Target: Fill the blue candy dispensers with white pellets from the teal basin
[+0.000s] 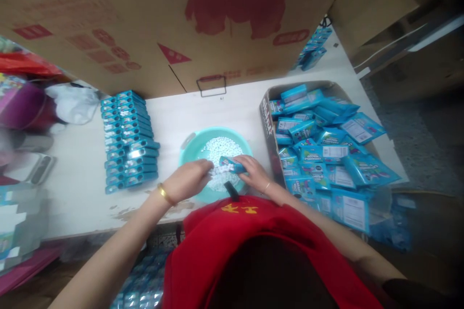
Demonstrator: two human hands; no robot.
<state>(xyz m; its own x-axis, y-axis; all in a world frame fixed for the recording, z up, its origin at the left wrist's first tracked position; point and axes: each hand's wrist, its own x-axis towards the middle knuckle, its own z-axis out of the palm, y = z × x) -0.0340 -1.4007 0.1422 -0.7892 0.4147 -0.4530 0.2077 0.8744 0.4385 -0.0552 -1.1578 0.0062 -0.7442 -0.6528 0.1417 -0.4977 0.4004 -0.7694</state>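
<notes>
Over a mint-green basin (188, 152) of small white candy-like pieces (223, 146), my two hands are close together. My right hand (255, 174) grips a small blue box (235, 166), tilted with its end toward my left hand. My left hand (192, 177) is closed at the basin's left side, fingertips beside white pieces that lie at the box's end. Whether it pinches some pieces or a small scoop is hidden by the fingers and blur.
Stacked blue boxes (130, 140) stand on the white table (79, 154) at left. To the right, an open carton (270, 130) is heaped with blue packets (319, 154). A large cardboard box (145, 24) walls off the back. Crumpled white plastic (74, 101) lies at far left.
</notes>
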